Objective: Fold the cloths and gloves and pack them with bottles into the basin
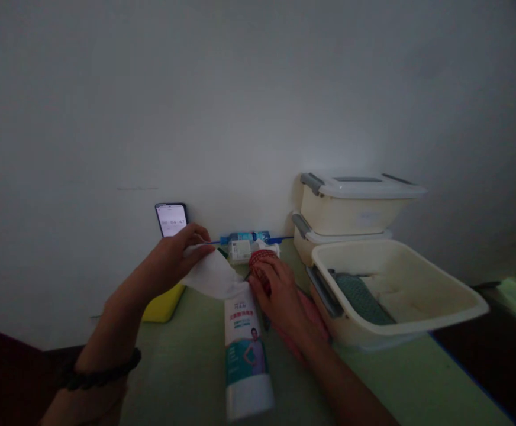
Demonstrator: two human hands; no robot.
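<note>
My left hand (196,245) pinches the upper edge of a thin white sheet (211,275), which looks like a tissue or wipe. Its narrow end reaches the fingertips of my right hand (276,287), whose fingers are curled closed; what they pinch is partly hidden. A red patterned roll or cloth (262,258) shows just behind the right fingers. Below the sheet lies a white and teal tube (247,361) with a printed figure, its white cap towards me. Pinkish-red cloth (313,316) lies under my right wrist.
An open cream bin (422,334) at right holds a green textured item (362,299). Behind it are stacked lidded boxes (355,213). A phone (171,219) leans on the wall, near a yellow object (164,305). A blue-labelled bottle (249,236) and white package (240,251) lie behind.
</note>
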